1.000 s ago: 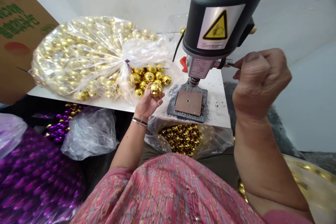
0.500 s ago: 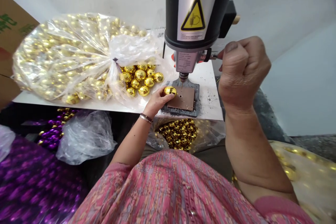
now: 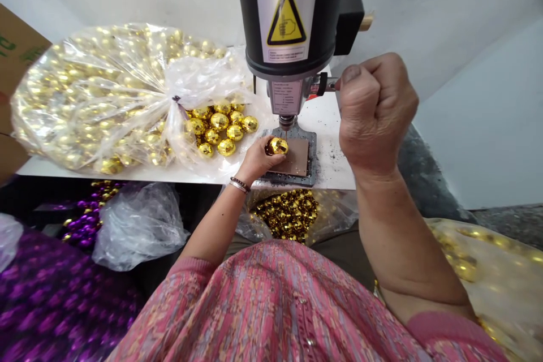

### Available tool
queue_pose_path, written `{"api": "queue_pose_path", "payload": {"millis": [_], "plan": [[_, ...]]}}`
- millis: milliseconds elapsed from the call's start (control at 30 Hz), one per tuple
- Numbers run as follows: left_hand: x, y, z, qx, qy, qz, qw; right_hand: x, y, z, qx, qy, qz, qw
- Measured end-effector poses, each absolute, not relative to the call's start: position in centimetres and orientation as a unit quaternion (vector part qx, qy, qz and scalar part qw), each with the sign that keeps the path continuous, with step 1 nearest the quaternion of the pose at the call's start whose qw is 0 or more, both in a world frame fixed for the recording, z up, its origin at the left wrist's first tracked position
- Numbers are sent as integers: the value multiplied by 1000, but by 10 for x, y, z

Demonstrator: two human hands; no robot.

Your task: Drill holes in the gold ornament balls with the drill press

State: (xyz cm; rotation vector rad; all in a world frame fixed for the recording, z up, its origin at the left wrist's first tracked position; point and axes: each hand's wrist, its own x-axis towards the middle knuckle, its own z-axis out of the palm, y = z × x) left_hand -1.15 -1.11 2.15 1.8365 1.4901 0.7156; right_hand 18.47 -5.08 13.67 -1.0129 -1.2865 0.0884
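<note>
Between the thumb and fingers of my left hand (image 3: 259, 159) is a faceted gold ball (image 3: 279, 146), held over the brown plate (image 3: 294, 159) on the drill press base (image 3: 311, 161). The thin bit and chuck (image 3: 287, 121) of the black bench drill press (image 3: 292, 17) are just above the ball; whether the bit touches it I cannot tell. My right hand (image 3: 376, 107) is closed around the press's feed lever (image 3: 332, 84), its fingers partly hidden behind the fist. Left of my left hand, several loose gold balls (image 3: 219, 121) lie by the bag's mouth.
A big tied clear bag of gold balls (image 3: 89, 102) covers the left of the white table (image 3: 203, 176). Below the table edge is an open bag of small gold balls (image 3: 288, 215). Purple bagged balls (image 3: 55, 294) stand lower left, another gold-filled bag (image 3: 487, 271) lower right.
My left hand has brought the gold ball rightward, from beside the drill bit to beneath it. My right hand stays on the lever. The whole view has shifted slightly.
</note>
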Motion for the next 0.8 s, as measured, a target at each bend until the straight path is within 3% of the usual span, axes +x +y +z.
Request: {"api": "queue_pose_path", "payload": {"millis": [233, 800], "plan": [[-3, -2, 19, 776, 519, 233, 272, 186, -54, 138, -454, -580, 45, 675], [3, -7, 4, 721, 510, 294, 366, 191, -58, 127, -484, -582, 12, 654]]}}
